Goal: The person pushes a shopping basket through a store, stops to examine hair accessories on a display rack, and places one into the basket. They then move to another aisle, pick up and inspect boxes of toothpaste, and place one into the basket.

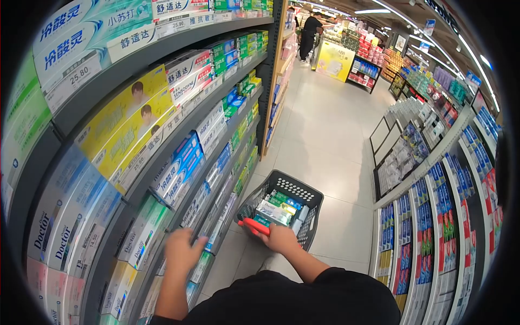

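My right hand (280, 239) is wrapped round the red handle (253, 226) of a dark grey shopping basket (313, 196). Inside the basket lie several toothpaste boxes (277, 212), green, white and yellow, one printed "Doctor". At the shelf on my left, my left hand (183, 251) is held out with thumb apart from the fingers and nothing in it. Nearest to it are white and green toothpaste boxes (140, 238) stacked on a lower shelf, and white-and-blue boxes (177, 169) stand one shelf higher.
Tall dark shelving (122, 62) filled with toothpaste runs along my left. To the right stands a white rack (375, 238) of toothbrush packs. A pale tiled floor (325, 127) stretches ahead to a yellow display stand (335, 60), where a person in black (310, 32) stands.
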